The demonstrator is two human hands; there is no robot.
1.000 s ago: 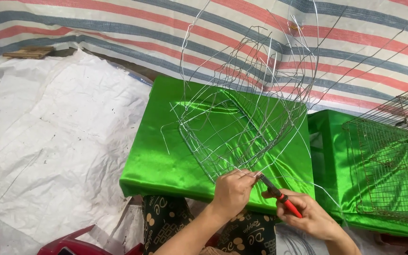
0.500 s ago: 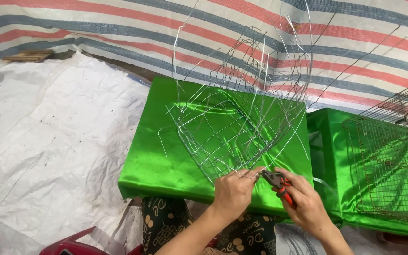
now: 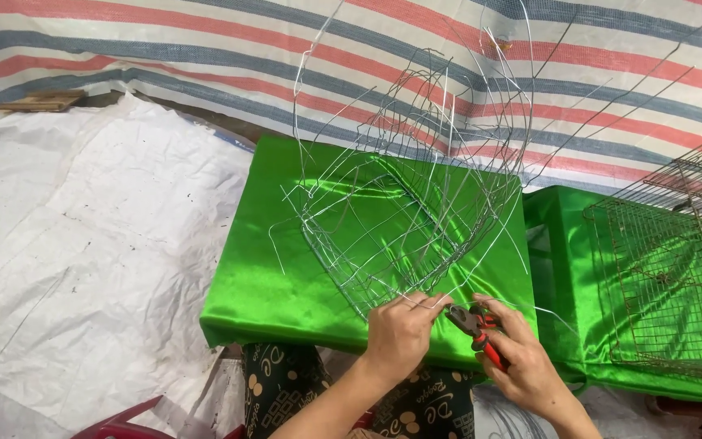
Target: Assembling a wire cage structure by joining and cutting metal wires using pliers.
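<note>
Your left hand pinches the near rim of the wire frame, fingers closed on a thin wire at the front edge of the green table. Your right hand sits just beside it, to the right, wrapped around red-handled pliers. The plier nose points left toward your left fingertips and meets the same wire. From that gripped spot the frame rises up and away from you over the table. A rusty wire grid lies well to the table's right.
</note>
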